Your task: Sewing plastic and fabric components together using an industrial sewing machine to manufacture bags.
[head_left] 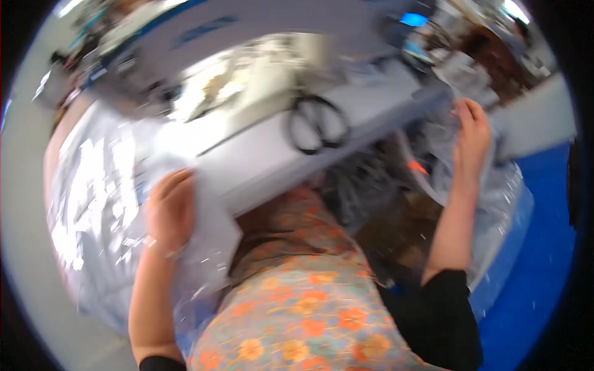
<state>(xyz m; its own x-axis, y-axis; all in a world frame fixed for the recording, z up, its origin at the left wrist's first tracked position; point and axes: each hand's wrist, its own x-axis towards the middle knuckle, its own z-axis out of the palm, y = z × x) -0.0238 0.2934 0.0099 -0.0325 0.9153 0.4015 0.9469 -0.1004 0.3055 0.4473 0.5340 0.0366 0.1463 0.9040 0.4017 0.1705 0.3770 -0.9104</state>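
The picture is smeared by motion. My left hand (170, 207) is curled at the left end of the white sewing table (253, 161), beside a white hanging piece (213, 235) that may be cloth or paper. What its fingers hold, if anything, is hidden. At the table's right end my right hand (471, 133) is raised with bent fingers drawn together, next to clear plastic (439, 142); I cannot make out what is in them. Between the hands, scissors with black handles (318, 127) lie at the table's front edge, their blades pointing away.
A large sewing machine (266, 28) spans the far side, with pale cloth (247, 77) under its arm. A big clear plastic bag (99, 204) bulges at the left. More plastic hangs at the right above a blue floor (544, 216). A flowered apron (297, 309) covers my lap.
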